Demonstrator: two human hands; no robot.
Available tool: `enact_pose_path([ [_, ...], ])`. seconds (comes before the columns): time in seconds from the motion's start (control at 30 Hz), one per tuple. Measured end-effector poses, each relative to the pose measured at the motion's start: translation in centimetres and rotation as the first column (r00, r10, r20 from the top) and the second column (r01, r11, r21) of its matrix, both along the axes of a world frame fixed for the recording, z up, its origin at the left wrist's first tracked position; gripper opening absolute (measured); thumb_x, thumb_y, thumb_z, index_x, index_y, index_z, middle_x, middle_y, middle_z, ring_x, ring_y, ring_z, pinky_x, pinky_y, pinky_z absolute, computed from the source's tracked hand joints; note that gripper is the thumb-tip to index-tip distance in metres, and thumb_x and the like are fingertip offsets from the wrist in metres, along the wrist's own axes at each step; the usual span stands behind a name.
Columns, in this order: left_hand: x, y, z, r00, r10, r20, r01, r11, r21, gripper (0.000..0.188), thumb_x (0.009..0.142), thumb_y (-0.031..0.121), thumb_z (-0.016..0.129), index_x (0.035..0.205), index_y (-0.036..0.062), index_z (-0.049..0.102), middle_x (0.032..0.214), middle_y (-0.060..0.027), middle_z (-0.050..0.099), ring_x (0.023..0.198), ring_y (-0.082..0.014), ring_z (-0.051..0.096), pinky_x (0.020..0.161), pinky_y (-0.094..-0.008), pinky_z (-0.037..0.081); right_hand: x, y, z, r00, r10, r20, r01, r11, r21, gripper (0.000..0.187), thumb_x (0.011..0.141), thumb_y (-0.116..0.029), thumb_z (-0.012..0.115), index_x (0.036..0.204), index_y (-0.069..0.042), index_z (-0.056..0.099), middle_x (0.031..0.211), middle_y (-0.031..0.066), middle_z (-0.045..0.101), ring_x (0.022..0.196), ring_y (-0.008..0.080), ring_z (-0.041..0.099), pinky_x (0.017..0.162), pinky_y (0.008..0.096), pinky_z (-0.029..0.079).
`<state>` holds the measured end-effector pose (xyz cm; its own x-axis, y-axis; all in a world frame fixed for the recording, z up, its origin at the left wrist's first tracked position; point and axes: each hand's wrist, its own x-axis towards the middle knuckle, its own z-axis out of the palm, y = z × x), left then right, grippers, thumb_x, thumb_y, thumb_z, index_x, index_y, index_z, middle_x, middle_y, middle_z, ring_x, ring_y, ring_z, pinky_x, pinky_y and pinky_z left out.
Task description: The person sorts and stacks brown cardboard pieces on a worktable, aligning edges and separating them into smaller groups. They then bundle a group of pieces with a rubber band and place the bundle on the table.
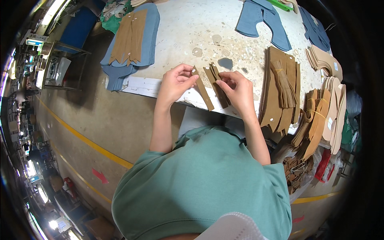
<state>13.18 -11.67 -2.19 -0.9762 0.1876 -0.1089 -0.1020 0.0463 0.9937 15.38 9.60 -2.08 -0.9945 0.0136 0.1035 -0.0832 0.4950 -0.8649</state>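
Between thumb and fingers, my left hand (176, 85) pinches a narrow brown leather strip (204, 92) with a small white tag near its top. My right hand (238, 90) is closed on a small bundle of brown leather strips (219, 89), whose upper ends fan apart. Both hands are at the table's near edge, and the strips slant side by side with a gap between them. Right of my right hand lies a stack of wider brown leather pieces (270, 94) with notched ends. A banded bundle of thin brown strips (285, 86) rests on that stack.
Brown notched pieces (130, 38) lie on blue-grey cut pieces (150, 38) at the left of the worn white table (180, 44). More blue pieces (262, 18) sit at the back. Tan bundles (318, 120) crowd the right edge, above a bag of scraps (298, 172).
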Motion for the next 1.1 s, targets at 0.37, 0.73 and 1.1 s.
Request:
enact_pose_path([
  [0.37, -0.3, -0.1, -0.8, 1.0, -0.021, 0.022, 0.021, 1.0, 0.001, 0.022, 0.087, 0.001, 0.069, 0.106, -0.0041, 0.059, 0.088, -0.0057, 0.063, 0.072, -0.0059, 0.064, 0.064, -0.0161, 0.051, 0.1, 0.3, -0.1, 0.999, -0.023, -0.04, 0.022, 1.0, -0.004, 0.019, 0.081, -0.008, 0.07, 0.099, -0.002, 0.073, 0.078, 0.0121, 0.064, 0.066, 0.0229, 0.064, 0.065, 0.032, 0.052],
  [0.73, -0.6, 0.4, -1.4, 1.0, 0.013, 0.011, -0.012, 1.0, -0.024, 0.026, 0.086, 0.004, 0.07, 0.107, -0.0063, 0.059, 0.083, -0.006, 0.064, 0.071, -0.0084, 0.065, 0.061, -0.019, 0.05, 0.7, 0.7, 1.0, 0.957, -0.154, -0.247, 0.2, 0.965, 0.172, 0.015, 0.081, -0.004, 0.065, 0.095, -0.002, 0.071, 0.077, 0.0127, 0.06, 0.065, 0.0276, 0.062, 0.063, 0.0373, 0.05],
  [1.1, -0.7, 0.9, -1.2, 1.0, -0.028, 0.006, 0.028, 0.999, -0.018, 0.026, 0.086, 0.004, 0.07, 0.108, -0.0057, 0.058, 0.084, -0.0058, 0.063, 0.071, -0.0082, 0.065, 0.061, -0.0191, 0.05, 1.0, -2.1, -0.7, 0.967, 0.001, -0.255, 0.075, 0.955, 0.288, 0.016, 0.08, -0.008, 0.069, 0.093, -0.001, 0.067, 0.083, 0.015, 0.055, 0.079, 0.0321, 0.061, 0.069, 0.0428, 0.052],
])
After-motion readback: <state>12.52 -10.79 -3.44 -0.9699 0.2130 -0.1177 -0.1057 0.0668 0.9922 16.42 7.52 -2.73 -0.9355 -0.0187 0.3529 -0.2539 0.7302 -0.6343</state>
